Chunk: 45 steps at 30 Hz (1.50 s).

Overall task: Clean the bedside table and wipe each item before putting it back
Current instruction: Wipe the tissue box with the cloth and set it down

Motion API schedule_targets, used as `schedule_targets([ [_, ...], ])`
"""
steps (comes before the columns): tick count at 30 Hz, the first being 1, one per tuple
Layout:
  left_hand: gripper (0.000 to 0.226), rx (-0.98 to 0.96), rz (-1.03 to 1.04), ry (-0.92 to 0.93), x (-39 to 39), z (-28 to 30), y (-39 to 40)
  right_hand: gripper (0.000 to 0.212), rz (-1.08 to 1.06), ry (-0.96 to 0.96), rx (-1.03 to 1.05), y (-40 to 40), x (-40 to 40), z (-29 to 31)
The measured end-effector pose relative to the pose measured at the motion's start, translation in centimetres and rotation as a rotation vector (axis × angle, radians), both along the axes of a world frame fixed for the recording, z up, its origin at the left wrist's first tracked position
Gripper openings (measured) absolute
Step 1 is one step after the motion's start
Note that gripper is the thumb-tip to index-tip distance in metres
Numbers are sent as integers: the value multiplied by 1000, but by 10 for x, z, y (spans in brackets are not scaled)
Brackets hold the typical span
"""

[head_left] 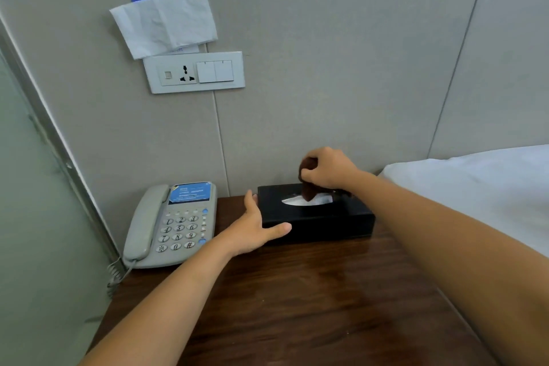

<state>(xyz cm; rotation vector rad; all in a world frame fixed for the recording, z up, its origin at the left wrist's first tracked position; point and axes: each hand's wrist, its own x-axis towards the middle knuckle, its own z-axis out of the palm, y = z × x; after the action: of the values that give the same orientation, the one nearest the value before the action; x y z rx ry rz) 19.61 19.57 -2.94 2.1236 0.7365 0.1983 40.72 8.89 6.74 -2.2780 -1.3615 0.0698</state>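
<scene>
Now bracing black rectangular tissue box (319,217) on dark wooden surface (297,306) with spread-open left hand (255,229); right hand (328,169) gripping bunched brown cloth (309,187) atop box.

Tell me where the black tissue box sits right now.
In the head view the black tissue box sits at the back of the wooden bedside table, right of the phone, against the wall.

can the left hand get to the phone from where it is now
Probably yes. The left hand rests open against the near left end of the tissue box, and the phone sits just to its left with only bare table between.
</scene>
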Motion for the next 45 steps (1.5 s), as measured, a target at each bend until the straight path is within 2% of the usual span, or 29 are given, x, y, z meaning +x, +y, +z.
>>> schedule_targets([
  [4, 121, 14, -24, -30, 22, 3, -9, 23, -117, 9, -36, -52, 28, 2],
  [10, 104, 51, -16, -43, 51, 5, -13, 27, -115, 49, -206, -115, 41, -10],
  [13, 96, 108, 43, -53, 59, 4, -13, 29, -164, 71, -125, -116, 39, -29],
  [15, 98, 177, 106, -65, 61, 2, -14, 26, -190, 96, -66, -113, 39, -38],
  [20, 130, 241, 180, -20, 68, -3, -15, 30, -205, 141, 32, -111, 41, -51],
  [24, 102, 245, 196, 2, 72, 3, -23, 42, -187, 171, 79, -112, 44, -55],
  [29, 100, 410, 234, -57, 74, 10, -38, 46, -173, 231, 148, -123, 43, -50],
  [32, 92, 535, 148, -146, 77, 28, -57, 45, -154, 196, 195, -136, 39, -36],
  [38, 72, 398, -35, -306, 86, 69, -106, 24, -136, 154, 218, -183, 18, -3],
  [41, 67, 405, -124, -334, 93, 83, -135, 13, -170, 129, 232, -216, 8, 13],
  [45, 62, 400, -240, -354, 111, 102, -178, 8, -240, 138, 200, -267, -3, 33],
])
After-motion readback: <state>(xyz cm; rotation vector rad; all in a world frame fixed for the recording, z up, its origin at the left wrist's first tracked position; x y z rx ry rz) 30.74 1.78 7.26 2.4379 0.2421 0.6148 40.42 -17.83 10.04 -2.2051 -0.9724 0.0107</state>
